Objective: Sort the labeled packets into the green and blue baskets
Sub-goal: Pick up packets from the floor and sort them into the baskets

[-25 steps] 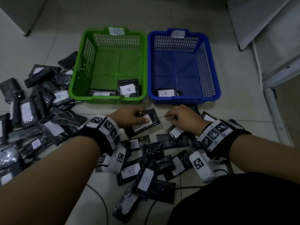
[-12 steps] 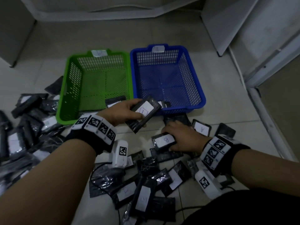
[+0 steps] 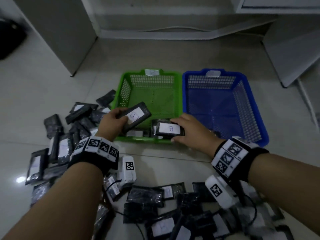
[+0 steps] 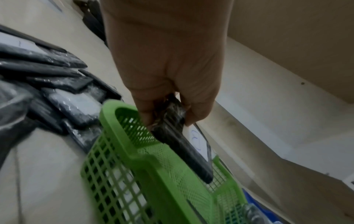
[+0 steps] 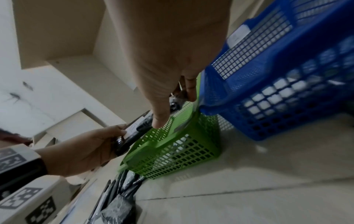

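Observation:
A green basket [image 3: 150, 75] and a blue basket [image 3: 214, 74] stand side by side on the floor. My left hand [image 3: 114, 122] grips a black packet [image 3: 136, 116] with a white label, tilted over the green basket's near left corner; the left wrist view shows that packet [image 4: 184, 148] above the green rim [image 4: 134, 145]. My right hand [image 3: 188, 130] holds a black packet labelled B [image 3: 168, 129] over the green basket's near right corner. In the right wrist view the thumb [image 5: 159, 109] hangs above the green basket [image 5: 172, 153], beside the blue basket [image 5: 277, 91].
Several black labelled packets lie heaped on the floor at the left [image 3: 57, 135] and in front of me [image 3: 166, 213]. Other packets lie at the near end of the green basket [image 3: 136, 133]. White furniture panels [image 3: 57, 32] and a wall base stand behind the baskets.
Both hands have moved forward over the green basket. My right hand lifted the B packet off the floor pile; my left carried its packet further over the green basket.

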Motion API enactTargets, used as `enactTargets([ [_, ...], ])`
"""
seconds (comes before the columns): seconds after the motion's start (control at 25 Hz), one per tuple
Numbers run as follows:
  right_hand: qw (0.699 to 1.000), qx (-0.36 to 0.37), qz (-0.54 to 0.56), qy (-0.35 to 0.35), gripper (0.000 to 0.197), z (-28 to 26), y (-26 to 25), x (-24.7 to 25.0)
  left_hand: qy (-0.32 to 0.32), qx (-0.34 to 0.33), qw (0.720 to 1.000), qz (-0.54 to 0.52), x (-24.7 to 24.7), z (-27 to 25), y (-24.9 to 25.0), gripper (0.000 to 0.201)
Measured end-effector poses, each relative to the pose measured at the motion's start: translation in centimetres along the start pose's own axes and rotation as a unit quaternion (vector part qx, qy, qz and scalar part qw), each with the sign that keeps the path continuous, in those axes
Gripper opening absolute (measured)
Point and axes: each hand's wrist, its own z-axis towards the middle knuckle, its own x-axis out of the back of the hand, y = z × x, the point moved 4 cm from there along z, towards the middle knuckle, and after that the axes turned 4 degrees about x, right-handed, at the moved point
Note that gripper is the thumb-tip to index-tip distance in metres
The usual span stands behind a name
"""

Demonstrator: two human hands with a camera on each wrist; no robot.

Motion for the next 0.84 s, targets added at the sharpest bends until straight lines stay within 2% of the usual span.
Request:
enactTargets([
  [0.12,0.999,-0.019,-0.027,-0.008,0.059,4.2,-0.6,-0.9,-0.027,-0.03,0.989,0.146,1.4,1.8,-1.1,0.037],
  [0.24,0.997,-0.054,-0.052,0.005,0.049,7.6,-0.5,-1.3,-0.119,-0.059,0.959,0.249,0.6,3.1,-1.5,0.036],
  [0.36,0.994,-0.073,-0.076,-0.008,0.051,10.6,-0.9,-2.2,-0.188,-0.088,0.93,0.302,-0.5,3.7,-1.9,0.029],
  [0.44,0.993,-0.078,-0.088,-0.02,0.055,12.3,-1.5,-3.1,-0.211,-0.119,0.913,0.329,-1.3,3.7,-2.2,0.029],
  [0.52,0.991,-0.089,-0.096,-0.022,0.06,13.7,-1.9,-4.5,-0.193,-0.162,0.893,0.372,-1.9,3.6,-2.4,0.034],
  [0.64,0.989,-0.098,-0.111,-0.024,0.06,15.1,-2.5,-6.5,-0.095,-0.228,0.82,0.516,-2.2,3.1,-2.3,0.035],
  [0.68,0.988,-0.101,-0.113,-0.027,0.06,15.4,-2.5,-7.2,-0.079,-0.227,0.812,0.531,-2.2,2.9,-2.3,0.033],
  [0.84,0.99,-0.113,-0.078,-0.04,0.065,15.5,-2.4,-8.5,-0.072,-0.193,0.836,0.509,-2.1,2.2,-2.2,0.024],
])
